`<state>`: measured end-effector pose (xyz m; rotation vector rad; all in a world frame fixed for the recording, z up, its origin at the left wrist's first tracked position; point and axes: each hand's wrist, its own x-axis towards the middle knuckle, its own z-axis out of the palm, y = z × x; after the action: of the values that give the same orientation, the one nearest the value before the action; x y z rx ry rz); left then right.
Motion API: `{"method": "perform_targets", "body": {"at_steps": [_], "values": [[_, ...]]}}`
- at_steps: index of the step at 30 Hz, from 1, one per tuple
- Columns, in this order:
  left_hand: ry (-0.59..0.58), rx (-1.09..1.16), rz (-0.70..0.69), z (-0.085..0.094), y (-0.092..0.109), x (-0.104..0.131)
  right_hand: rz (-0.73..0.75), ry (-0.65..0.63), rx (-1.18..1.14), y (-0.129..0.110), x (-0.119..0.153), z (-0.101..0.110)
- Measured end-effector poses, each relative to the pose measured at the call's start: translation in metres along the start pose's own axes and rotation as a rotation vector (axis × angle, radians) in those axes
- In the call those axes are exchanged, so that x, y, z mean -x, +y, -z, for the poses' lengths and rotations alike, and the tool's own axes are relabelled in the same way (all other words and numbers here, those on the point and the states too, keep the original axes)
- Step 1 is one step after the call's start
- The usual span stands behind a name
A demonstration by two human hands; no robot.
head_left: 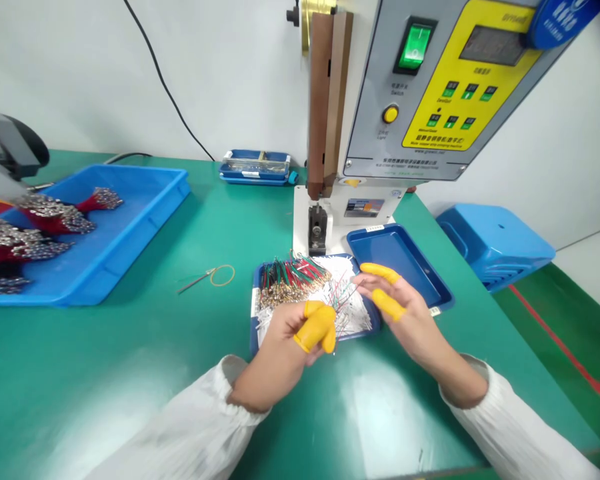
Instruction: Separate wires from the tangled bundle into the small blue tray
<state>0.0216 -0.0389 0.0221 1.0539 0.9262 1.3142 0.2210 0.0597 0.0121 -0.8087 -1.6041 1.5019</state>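
My left hand [307, 333], with yellow finger cots on thumb and finger, is closed on a few thin wires [339, 300] that fan up and out to the right. Yellow cots also cover the thumb and a finger of my right hand [393, 297]. Its fingers are apart, with their tips close to the wire ends; whether they touch is unclear. Below both hands lies a blue tray [254, 333] holding bundled red, green and black wires with brassy ends [285, 290] and many small white pieces [357, 310].
A crimping machine [317, 230] stands behind the tray. To its right lies another blue tray [400, 257], beyond it a blue stool [500, 233]. Left are a large blue bin [130, 250] of wire bundles, a rubber band [222, 275] and a loose wire [196, 281]. A small tray [255, 179] sits near the wall.
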Motion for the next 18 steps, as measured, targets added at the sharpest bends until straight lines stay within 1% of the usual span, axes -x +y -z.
{"method": "perform_targets", "body": {"at_steps": [3, 4, 6, 8, 10, 12, 15, 18], "values": [[-0.008, -0.004, -0.021, 0.000, 0.001, 0.000, 0.177, 0.008, 0.565, -0.001, -0.003, 0.014], [-0.009, -0.003, -0.027, 0.000, 0.001, 0.000, 0.227, -0.003, 0.713, -0.001, -0.005, 0.018], [-0.011, -0.011, -0.027, -0.001, 0.000, 0.000, 0.280, -0.041, 0.927, -0.003, -0.005, 0.023], [-0.012, -0.027, -0.019, -0.001, -0.001, -0.001, 0.285, -0.114, 1.104, -0.005, -0.004, 0.021], [-0.004, -0.042, -0.006, -0.001, -0.002, -0.003, 0.252, -0.227, 1.288, -0.010, -0.001, 0.013], [0.016, -0.055, 0.001, 0.000, -0.002, -0.005, 0.170, -0.320, 1.450, -0.019, 0.002, 0.000], [0.053, -0.051, 0.004, 0.003, -0.006, -0.008, -0.001, -0.356, 1.610, -0.036, 0.002, -0.021], [0.032, 0.014, 0.053, 0.005, -0.010, -0.011, -0.107, -0.396, 1.670, -0.048, -0.001, -0.036]]}}
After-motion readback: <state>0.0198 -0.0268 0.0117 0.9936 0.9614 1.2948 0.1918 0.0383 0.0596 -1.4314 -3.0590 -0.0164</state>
